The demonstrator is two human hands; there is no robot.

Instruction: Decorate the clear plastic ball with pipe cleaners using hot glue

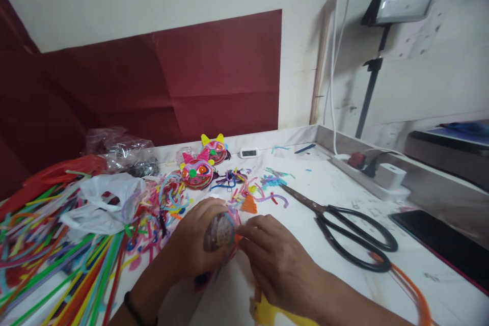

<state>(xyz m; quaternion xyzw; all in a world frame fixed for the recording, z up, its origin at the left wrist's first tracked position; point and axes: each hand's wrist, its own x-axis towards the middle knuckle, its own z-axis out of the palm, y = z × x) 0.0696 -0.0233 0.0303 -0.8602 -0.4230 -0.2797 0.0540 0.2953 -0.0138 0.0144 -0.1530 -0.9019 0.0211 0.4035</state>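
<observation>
My left hand (191, 244) is wrapped round a small round craft piece (220, 233), which has a dark, see-through-looking face and a pink and blue rim. At its right edge, the fingers of my right hand (277, 260) are pinched together on a small orange piece (237, 238), partly hidden by the fingertips. Something yellow (269, 311) shows beneath my right wrist. Just beyond my hands lies an orange ridged scrap (249, 204). Two finished-looking cat-face crafts, one with pink ears (197, 170) and one with yellow ears (215, 149), rest farther back.
Pipe cleaners (87, 275) pile up on the left, beside a white plastic bag (101, 204). Black-handled scissors (324, 211) lie to the right, near a phone (439, 242) and a power strip (367, 178). A small digital display (249, 153) sits at the back.
</observation>
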